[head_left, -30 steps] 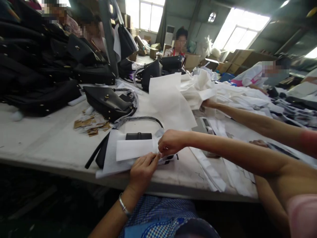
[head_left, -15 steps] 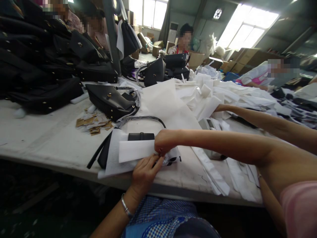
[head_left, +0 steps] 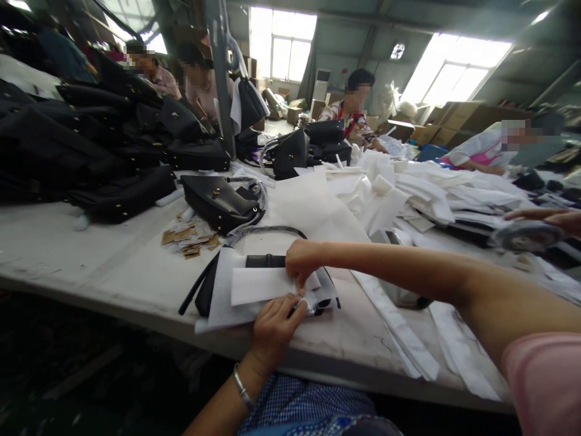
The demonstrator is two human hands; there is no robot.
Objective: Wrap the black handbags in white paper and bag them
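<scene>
A black handbag (head_left: 206,290) lies on the table with a white foam sheet (head_left: 222,312) over it. A smaller white strip (head_left: 254,286) rests on top, beside a black strap piece (head_left: 263,261). My left hand (head_left: 278,321), with a silver bangle at the wrist, presses on the bag's near right part, its thumb and fingers closed at some crumpled clear plastic (head_left: 312,303). From the right my right hand (head_left: 300,261) reaches over in a fist, fingertips pinching down at the same plastic, touching the left fingers. Its grip is partly hidden.
Another black handbag (head_left: 220,203) lies behind, near a heap of small brown packets (head_left: 190,236). Black bags (head_left: 122,194) are piled at left, white foam sheets (head_left: 408,181) at right. A co-worker's hand (head_left: 560,221) holds a grey roll (head_left: 529,235). Other people stand across the table.
The view has shifted slightly, so things sit lower and further right. The co-worker's hand has left the white sheets and now holds a roll. My hands stay together on the bag.
</scene>
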